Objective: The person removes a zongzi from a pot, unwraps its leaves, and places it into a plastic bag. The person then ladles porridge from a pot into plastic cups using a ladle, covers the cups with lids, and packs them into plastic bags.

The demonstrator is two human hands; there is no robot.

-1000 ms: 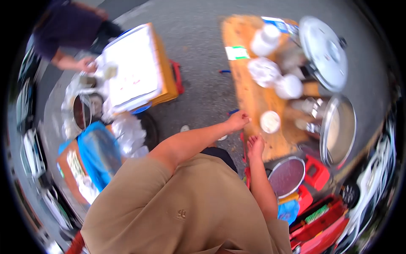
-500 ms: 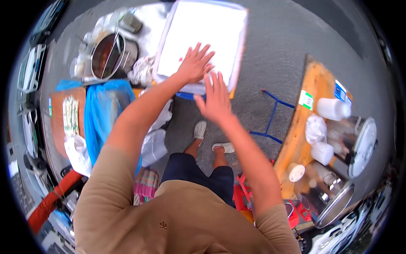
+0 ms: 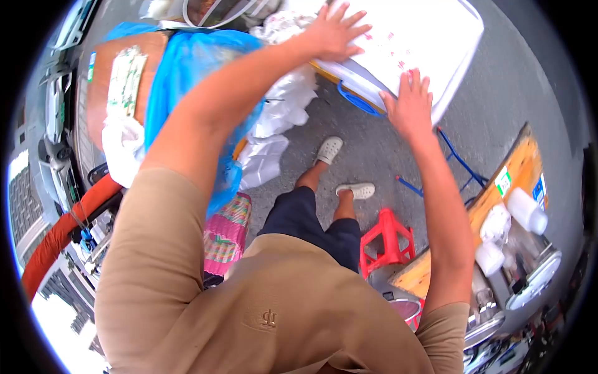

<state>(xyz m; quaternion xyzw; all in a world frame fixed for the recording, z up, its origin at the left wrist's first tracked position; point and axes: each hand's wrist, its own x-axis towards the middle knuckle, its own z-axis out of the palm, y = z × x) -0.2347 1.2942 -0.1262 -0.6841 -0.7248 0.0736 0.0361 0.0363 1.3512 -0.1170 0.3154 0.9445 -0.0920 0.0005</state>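
Observation:
A large white rectangular box [image 3: 445, 43] with small red marks on its bright top stands in front of me. My left hand [image 3: 333, 34] is open, its fingers spread over the box's near left part. My right hand [image 3: 411, 103] lies open at the near edge, fingertips on or just above the white top; contact is hard to tell. Between the hands, a blue handle-like piece [image 3: 358, 100] sticks out below the near edge. Neither hand holds anything. The far left corner is cut off by the frame.
To the left are a blue plastic bag [image 3: 187, 68], white bags [image 3: 283, 103] and a brown board [image 3: 99, 100] with wrapped sticks. A metal pot [image 3: 230, 12] is partly out of frame. On the right stand a red stool [image 3: 387, 240] and a wooden table [image 3: 520, 159] with white containers.
My hands have moved apart, left hand to the left side and right hand to the right. The view has shifted, so the box now appears higher and farther right.

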